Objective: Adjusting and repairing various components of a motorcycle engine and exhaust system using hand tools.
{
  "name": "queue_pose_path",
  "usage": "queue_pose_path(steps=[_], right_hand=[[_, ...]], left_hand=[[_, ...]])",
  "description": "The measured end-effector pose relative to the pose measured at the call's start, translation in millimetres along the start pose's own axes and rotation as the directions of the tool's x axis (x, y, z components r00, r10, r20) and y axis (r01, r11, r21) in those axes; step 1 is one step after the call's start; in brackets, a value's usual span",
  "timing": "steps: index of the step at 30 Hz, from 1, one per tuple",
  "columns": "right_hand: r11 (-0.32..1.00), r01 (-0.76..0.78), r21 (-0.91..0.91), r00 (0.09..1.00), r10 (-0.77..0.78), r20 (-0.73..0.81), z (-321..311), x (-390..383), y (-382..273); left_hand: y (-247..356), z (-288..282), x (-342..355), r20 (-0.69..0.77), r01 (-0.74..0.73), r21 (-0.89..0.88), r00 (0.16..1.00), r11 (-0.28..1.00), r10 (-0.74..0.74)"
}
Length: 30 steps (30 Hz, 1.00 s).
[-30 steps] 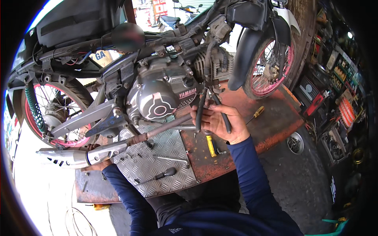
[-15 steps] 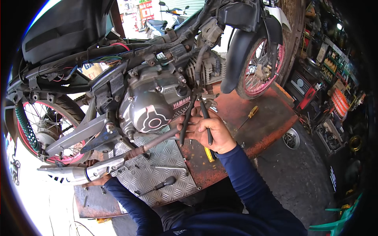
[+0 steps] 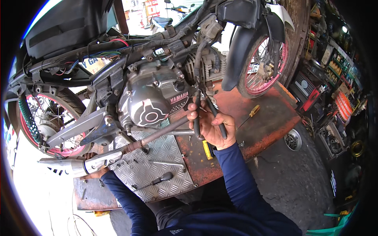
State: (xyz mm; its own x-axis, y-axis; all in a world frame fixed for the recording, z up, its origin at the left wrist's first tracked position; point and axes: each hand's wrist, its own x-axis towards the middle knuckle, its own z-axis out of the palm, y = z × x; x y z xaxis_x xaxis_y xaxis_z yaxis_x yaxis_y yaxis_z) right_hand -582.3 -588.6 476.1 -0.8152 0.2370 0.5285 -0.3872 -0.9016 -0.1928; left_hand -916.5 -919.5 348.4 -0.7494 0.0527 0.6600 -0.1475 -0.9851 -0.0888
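Observation:
My right hand (image 3: pixel 216 129) is closed round a pair of pliers (image 3: pixel 221 125) with black handles, which stand apart. Their jaws point up towards the front of the engine (image 3: pixel 151 94), and I cannot make out what they touch. At the left, my left hand (image 3: pixel 94 174) grips the silver exhaust muffler (image 3: pixel 75 168) from beneath, with fingertips showing at its far side. From the muffler a brown, rusty exhaust pipe (image 3: pixel 157 135) slants up to the right, past the engine's lower edge. Its upper end lies beside my right hand.
The motorcycle stands over a worn red bench (image 3: pixel 252 118). A ratchet wrench (image 3: pixel 157 180) and a long metal tool (image 3: pixel 167 163) lie on a tread plate (image 3: pixel 145 188). A yellow screwdriver (image 3: pixel 254 112) and a yellow-handled tool (image 3: pixel 207 149) lie further right. A round bowl (image 3: pixel 293 139) holds small parts.
My right hand and the pliers have shifted to the right, and a metal tube behind the pipe shows more. My left hand stays at the muffler.

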Motion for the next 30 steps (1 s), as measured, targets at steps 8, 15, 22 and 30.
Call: queue_pose_path(steps=[8,15,22,30], right_hand=[[0.776,-0.138,-0.616,0.944,-0.085,-0.319,9.4,11.6,10.8],[0.958,-0.008,-0.286,0.990,-0.033,-0.138,2.0,4.6,0.6],[0.844,-0.174,-0.507,0.957,0.025,-0.288,28.3,-70.6,-41.3],[-0.726,-0.668,-0.167,0.739,-0.619,-0.265,-92.4,-153.3,-153.6]], left_hand=[[2.1,-9.1,-2.2,-0.257,-0.099,0.221,0.954,0.970,0.156],[1.7,-11.2,-5.8,-0.265,-0.080,0.189,0.956,0.979,0.129],[-0.1,0.4,-2.1,-0.220,-0.105,0.069,0.968,0.992,0.118],[7.9,-9.3,-3.5,-0.314,-0.093,0.370,0.924,0.924,0.218]])
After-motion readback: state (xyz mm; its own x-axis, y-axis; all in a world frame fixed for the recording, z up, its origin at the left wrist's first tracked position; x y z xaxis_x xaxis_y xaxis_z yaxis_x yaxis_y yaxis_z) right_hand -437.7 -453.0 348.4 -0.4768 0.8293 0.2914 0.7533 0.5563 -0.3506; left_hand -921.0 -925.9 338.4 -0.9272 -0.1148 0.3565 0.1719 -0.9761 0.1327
